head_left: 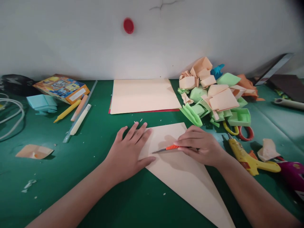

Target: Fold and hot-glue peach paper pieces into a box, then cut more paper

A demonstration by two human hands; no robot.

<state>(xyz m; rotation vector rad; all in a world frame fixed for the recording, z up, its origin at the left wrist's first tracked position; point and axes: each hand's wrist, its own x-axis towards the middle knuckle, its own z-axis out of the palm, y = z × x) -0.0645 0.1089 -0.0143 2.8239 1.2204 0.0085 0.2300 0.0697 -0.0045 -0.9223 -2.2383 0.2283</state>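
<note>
A cream sheet of paper (187, 180) lies aslant on the green table, running toward the lower right edge of view. My left hand (130, 152) rests flat on its left end, fingers spread. In my right hand (201, 145) is an orange-handled craft knife (172, 147), gripped between thumb and fingers. Its thin blade points left, with the tip on or just over the paper, close to my left thumb. Part of the handle is hidden by my fingers.
Behind the hands lies a stack of cream sheets (144, 96). Folded and crumpled papers (213, 95) pile up at the right, near a yellow glue gun (251, 158) and scissors (245, 133). A ruler (80, 114), a yellow marker (67, 110) and a printed box (63, 88) are at left.
</note>
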